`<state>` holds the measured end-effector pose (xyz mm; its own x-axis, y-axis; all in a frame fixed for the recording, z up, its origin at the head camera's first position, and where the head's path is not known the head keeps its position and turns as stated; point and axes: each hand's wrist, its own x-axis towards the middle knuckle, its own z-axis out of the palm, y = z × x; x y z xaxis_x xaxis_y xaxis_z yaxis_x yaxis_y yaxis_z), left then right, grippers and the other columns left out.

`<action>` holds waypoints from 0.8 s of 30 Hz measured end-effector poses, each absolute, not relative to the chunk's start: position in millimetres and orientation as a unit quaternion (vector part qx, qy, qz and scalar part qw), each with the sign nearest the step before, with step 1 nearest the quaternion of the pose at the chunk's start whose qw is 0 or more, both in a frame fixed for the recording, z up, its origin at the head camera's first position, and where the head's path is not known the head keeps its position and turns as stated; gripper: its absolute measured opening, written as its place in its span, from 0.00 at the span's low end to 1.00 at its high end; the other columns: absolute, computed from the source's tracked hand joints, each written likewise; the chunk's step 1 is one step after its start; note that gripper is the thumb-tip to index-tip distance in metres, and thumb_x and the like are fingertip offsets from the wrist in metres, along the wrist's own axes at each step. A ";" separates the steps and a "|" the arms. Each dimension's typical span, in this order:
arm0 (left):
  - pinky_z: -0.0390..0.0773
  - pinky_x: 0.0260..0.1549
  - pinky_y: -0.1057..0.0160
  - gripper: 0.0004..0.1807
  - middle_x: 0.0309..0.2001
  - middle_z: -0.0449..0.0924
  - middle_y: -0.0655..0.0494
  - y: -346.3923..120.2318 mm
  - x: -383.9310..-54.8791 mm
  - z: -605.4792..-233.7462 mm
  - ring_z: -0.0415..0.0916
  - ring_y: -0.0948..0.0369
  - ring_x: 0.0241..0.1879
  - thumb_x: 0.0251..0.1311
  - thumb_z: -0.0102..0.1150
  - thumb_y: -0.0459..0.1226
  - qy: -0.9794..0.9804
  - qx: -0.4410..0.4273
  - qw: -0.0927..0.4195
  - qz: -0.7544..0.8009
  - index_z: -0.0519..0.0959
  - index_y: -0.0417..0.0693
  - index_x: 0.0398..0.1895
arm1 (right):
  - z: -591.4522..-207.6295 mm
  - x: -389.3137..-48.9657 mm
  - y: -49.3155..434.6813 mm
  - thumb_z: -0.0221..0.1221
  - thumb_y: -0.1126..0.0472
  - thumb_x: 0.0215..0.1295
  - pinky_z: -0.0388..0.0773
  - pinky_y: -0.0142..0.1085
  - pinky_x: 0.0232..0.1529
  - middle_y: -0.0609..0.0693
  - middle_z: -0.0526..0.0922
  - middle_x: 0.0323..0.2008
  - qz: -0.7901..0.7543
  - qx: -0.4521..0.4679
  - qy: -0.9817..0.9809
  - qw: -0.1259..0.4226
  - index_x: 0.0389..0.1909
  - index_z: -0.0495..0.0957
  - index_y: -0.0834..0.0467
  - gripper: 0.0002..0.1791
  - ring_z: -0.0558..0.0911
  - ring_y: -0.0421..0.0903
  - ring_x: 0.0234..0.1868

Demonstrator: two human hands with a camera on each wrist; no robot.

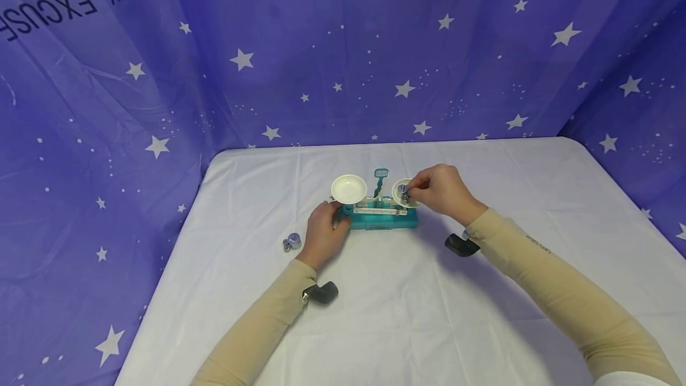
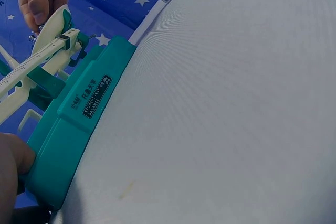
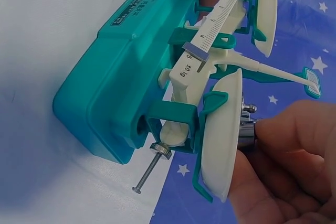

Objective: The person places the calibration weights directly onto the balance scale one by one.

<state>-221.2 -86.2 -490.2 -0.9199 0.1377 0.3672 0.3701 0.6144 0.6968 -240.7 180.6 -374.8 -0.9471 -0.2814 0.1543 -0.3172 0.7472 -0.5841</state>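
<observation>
Just below centre I see a smooth teal plastic balance [image 1: 383, 220], its long axis running left to right across the frame. The left hand [image 1: 326, 231] curls round its left end; the right hand [image 1: 442, 192] pinches a shiny metal weight [image 3: 247, 134] at the shallow, round right pan [image 3: 220, 140].

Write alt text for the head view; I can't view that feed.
A person's right hand pinches a metal weight at the right pan of a green tray balance, while the left hand grips its left end. The left pan is empty; other metal weights lie on the white-covered table left of that hand, with a starry purple curtain behind.
</observation>
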 end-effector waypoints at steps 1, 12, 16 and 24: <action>0.68 0.71 0.45 0.20 0.53 0.86 0.41 -86.3 -221.4 -490.5 0.79 0.43 0.60 0.61 0.58 0.37 -0.888 -0.143 0.140 -0.414 0.81 0.36 0.54 | -374.5 -240.9 180.7 0.64 0.68 0.59 0.78 0.30 0.28 0.59 0.90 0.31 0.317 0.161 -0.934 0.028 0.33 0.90 0.65 0.06 0.84 0.42 0.28; 0.67 0.72 0.45 0.20 0.53 0.86 0.40 -86.5 -221.8 -490.6 0.79 0.43 0.60 0.62 0.58 0.37 -0.887 -0.145 0.140 -0.416 0.81 0.36 0.55 | -372.4 -242.6 179.8 0.65 0.69 0.57 0.77 0.31 0.27 0.58 0.90 0.29 0.315 0.155 -0.936 0.022 0.32 0.90 0.65 0.06 0.83 0.43 0.27; 0.67 0.72 0.44 0.20 0.54 0.85 0.40 -86.2 -221.8 -490.7 0.78 0.43 0.60 0.62 0.58 0.37 -0.887 -0.143 0.139 -0.415 0.81 0.36 0.55 | -372.0 -242.8 179.7 0.65 0.69 0.56 0.76 0.31 0.27 0.57 0.90 0.28 0.313 0.154 -0.937 0.021 0.31 0.90 0.64 0.06 0.83 0.43 0.27; 0.67 0.72 0.44 0.21 0.54 0.85 0.40 -86.3 -221.3 -489.7 0.78 0.42 0.62 0.62 0.58 0.38 -0.887 -0.141 0.133 -0.419 0.81 0.36 0.55 | -369.5 -241.7 181.0 0.65 0.69 0.57 0.78 0.32 0.29 0.56 0.90 0.28 0.314 0.149 -0.938 0.015 0.31 0.90 0.63 0.05 0.83 0.44 0.28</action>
